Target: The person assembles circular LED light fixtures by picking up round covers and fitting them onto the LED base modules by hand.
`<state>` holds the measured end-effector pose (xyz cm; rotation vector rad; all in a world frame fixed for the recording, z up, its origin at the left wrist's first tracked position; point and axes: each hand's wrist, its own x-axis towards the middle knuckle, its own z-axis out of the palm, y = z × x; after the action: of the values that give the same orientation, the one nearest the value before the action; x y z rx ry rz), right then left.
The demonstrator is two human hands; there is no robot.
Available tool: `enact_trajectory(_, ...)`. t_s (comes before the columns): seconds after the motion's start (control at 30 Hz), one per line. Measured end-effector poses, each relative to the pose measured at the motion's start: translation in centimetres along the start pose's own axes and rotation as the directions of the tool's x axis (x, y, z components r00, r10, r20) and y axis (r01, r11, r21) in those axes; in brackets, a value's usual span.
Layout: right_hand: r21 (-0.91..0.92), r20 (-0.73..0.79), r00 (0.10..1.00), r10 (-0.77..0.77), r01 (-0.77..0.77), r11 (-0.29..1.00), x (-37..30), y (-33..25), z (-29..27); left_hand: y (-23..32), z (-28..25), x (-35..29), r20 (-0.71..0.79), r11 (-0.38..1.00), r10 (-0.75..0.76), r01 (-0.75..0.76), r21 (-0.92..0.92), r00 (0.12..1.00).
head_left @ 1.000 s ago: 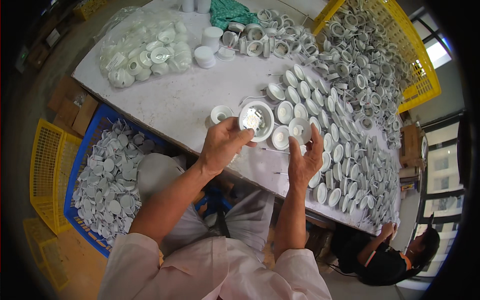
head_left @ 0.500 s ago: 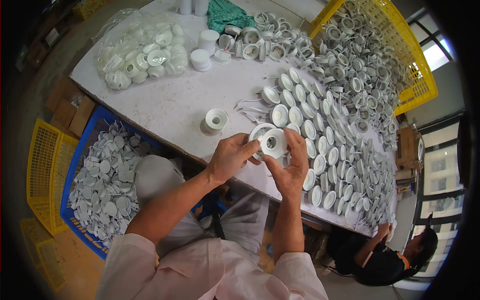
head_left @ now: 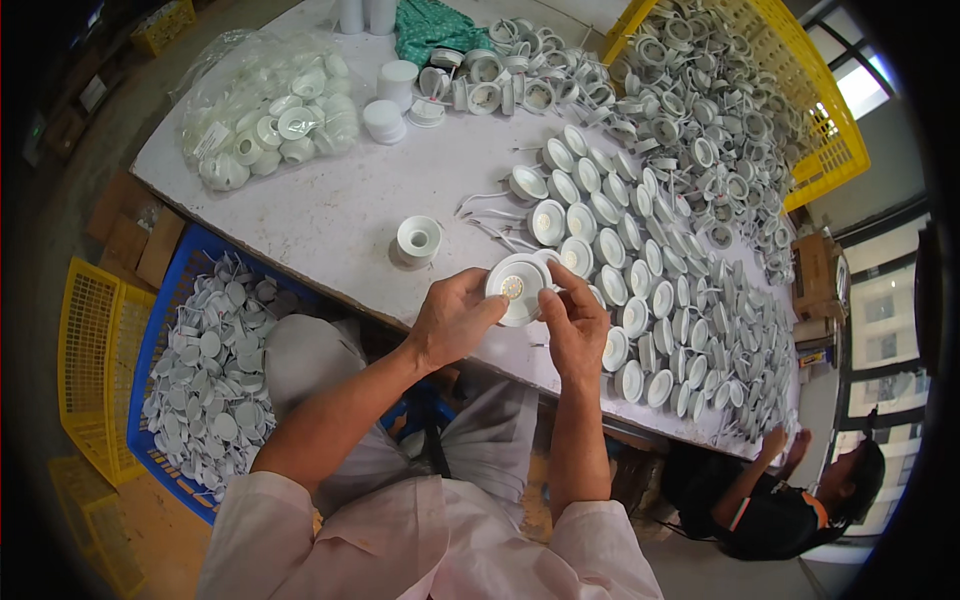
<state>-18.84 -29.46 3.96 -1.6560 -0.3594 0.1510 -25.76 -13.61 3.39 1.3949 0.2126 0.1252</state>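
Note:
A round white downlight (head_left: 524,276) is held over the table's near edge, face up, with a yellowish LED disc at the bottom of its white bowl. My left hand (head_left: 450,318) grips its left side, thumb on the face. At the right rim, the thumb of my right hand (head_left: 578,335) presses while the fingers curl behind it. Part of another white rim shows just behind; whose it is I cannot tell. A loose white reflector cup (head_left: 418,240) stands on the table (head_left: 330,222) beyond my left hand. Rows of white downlights (head_left: 610,247) with trailing wires lie to the right.
A tipped yellow crate (head_left: 835,120) spills lamp housings (head_left: 690,100) at the back right. A clear bag (head_left: 270,110) of white cups lies back left. At my left, a blue crate (head_left: 140,400) holds white discs. Another person (head_left: 770,500) sits at the far right.
The white reflector cup in my right hand has come onto the housing in my left and now looks seated in it. My right thumb has moved onto the rim. The view has shifted slightly.

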Motion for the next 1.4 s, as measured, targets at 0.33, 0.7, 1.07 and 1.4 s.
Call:
enact_trajectory(0.33, -0.09, -0.091, 0.995, -0.028, 0.019, 0.996, -0.1, 1.3, 1.5, -1.3, 0.4, 0.3, -0.051, 0.989, 0.067, -0.059, 0.137, 0.996)
enact_trajectory(0.7, -0.286, -0.111, 0.975, -0.193, 0.154, 0.946, -0.8, 0.6, 0.8, -0.9, 0.7, 0.6, -0.029, 0.991, -0.081, 0.083, 0.107, 0.996)
enact_trajectory(1.07, -0.361, -0.147, 0.971, -0.187, 0.123, 0.924, -1.4, 0.3, -0.2, -1.5, 1.2, 0.8, 0.102, 0.997, -0.072, 0.074, -0.015, 0.992)
enact_trajectory(1.4, -0.266, -0.157, 0.986, -0.064, 0.02, 0.964, -1.5, 0.2, -2.4, -2.2, 1.7, 1.4, 0.232, 0.985, -0.119, 0.145, -0.098, 0.965)
